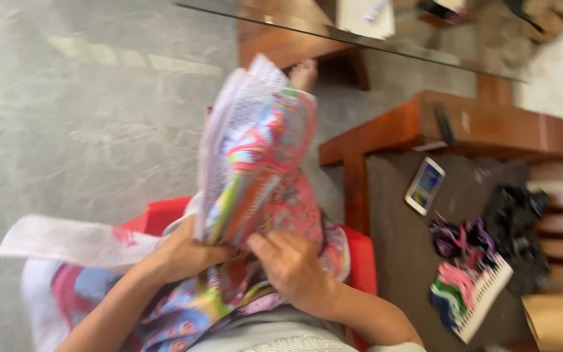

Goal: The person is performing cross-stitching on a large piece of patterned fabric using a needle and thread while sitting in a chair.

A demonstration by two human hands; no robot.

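A large, brightly coloured embroidery canvas [259, 150] with a white mesh border is bunched upright over my lap. My left hand [187, 251] grips a fold of it from the left side. My right hand [291, 264] pinches the fabric just to the right of that, low on the bundle. More of the canvas [73, 244] spreads over my knees to the left. The picture is blurred by motion, so no needle can be made out.
I sit on a red plastic chair [360, 257] over a grey concrete floor [86, 117]. To the right, a wooden bench [477, 124] with a dark cushion holds a phone [425, 184], a card of coloured threads [467, 293] and dark bundles [519, 221]. A glass-topped table [333, 29] stands ahead.
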